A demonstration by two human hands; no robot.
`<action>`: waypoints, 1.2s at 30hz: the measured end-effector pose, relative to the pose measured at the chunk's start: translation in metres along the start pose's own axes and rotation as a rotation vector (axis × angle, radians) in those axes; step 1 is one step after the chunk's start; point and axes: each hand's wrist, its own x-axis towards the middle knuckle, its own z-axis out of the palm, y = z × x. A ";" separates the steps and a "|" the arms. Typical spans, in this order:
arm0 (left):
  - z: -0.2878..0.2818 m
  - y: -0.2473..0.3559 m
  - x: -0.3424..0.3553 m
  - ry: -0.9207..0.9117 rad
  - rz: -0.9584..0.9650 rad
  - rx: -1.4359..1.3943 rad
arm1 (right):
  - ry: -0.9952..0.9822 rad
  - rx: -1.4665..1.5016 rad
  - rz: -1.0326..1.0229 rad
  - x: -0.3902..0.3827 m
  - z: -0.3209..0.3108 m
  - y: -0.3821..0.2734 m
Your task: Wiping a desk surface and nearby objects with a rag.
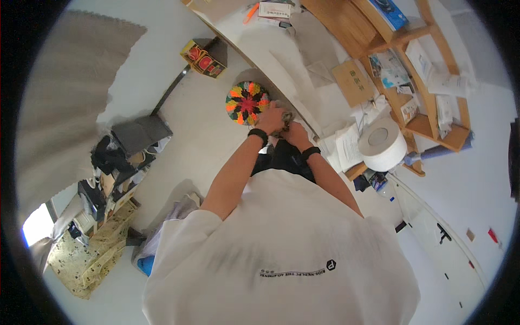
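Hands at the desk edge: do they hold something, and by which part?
Both hands, left and right, close together on a small grey thing. It is too small and hidden to name it or tell the part held.

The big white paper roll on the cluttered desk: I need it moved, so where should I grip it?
The big white paper roll lies flat with its hollow core facing up, beside loose white paper sheets. Probably best to come from above, one hand on each side of its round outer wall; the wooden shelf unit stands close behind it.
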 end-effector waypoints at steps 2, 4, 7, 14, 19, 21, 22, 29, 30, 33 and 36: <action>0.018 -0.020 -0.025 0.002 0.015 -0.129 | -0.034 -0.046 -0.127 -0.019 0.014 0.010; 0.040 -0.035 -0.050 -0.002 0.031 -0.264 | -0.103 -0.078 -0.079 -0.049 0.014 0.002; 0.073 -0.032 -0.087 0.018 -0.003 -0.382 | -0.198 -0.102 -0.035 -0.096 0.016 0.009; 0.104 0.037 -0.158 0.025 0.172 -0.483 | -0.352 0.211 -0.261 -0.184 -0.010 0.057; 0.098 0.072 -0.181 0.020 0.301 -0.558 | -0.314 0.311 -0.172 -0.227 -0.045 0.069; 0.107 0.079 -0.176 -0.019 0.323 -0.547 | -0.288 0.294 -0.145 -0.240 -0.051 0.070; 0.110 0.085 -0.175 -0.063 0.345 -0.536 | -0.262 0.280 -0.114 -0.246 -0.054 0.071; 0.149 0.141 -0.174 -0.084 0.265 -0.626 | 0.116 0.678 -0.177 -0.272 -0.029 0.153; 0.141 0.160 -0.177 -0.141 0.240 -0.704 | 0.124 0.690 -0.172 -0.272 -0.027 0.170; 0.165 0.192 -0.169 -0.207 0.244 -0.818 | 0.241 0.584 -0.148 -0.282 -0.034 0.204; 0.205 0.221 -0.151 -0.100 0.293 -0.808 | 0.413 0.269 -0.104 -0.286 -0.050 0.220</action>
